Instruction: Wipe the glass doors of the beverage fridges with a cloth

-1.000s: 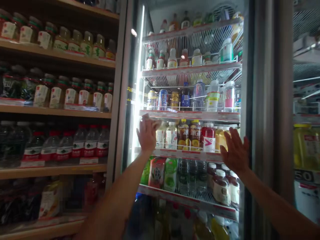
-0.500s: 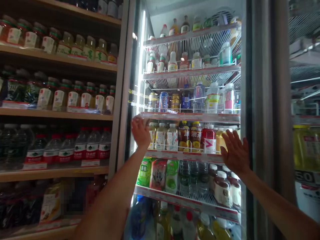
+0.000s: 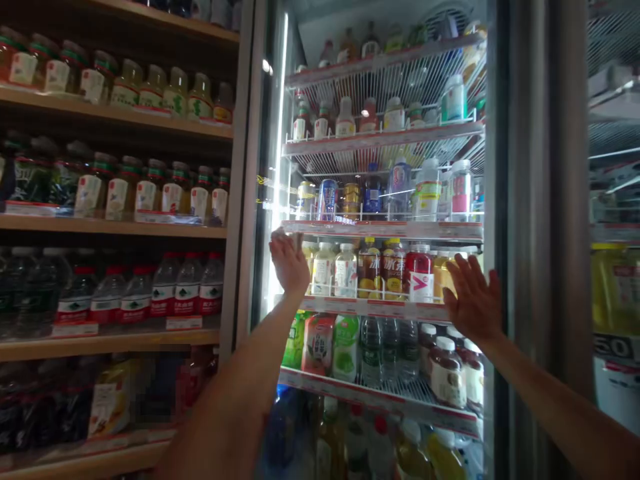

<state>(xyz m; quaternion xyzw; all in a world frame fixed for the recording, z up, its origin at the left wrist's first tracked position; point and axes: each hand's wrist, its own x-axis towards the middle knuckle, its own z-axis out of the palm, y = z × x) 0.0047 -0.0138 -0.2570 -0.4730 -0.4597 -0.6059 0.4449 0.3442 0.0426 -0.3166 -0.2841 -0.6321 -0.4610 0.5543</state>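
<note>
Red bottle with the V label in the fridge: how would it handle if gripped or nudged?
Probably fairly heavy for its size: the red bottle looks filled. It could tip if pushed near its white cap, being taller than wide. Once on its side, it would likely roll, as its body looks rounded.

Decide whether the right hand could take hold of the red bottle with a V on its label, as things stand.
Probably not: though the right hand is open and empty, light reflections suggest a closed glass door stands between it and the red bottle.
</note>
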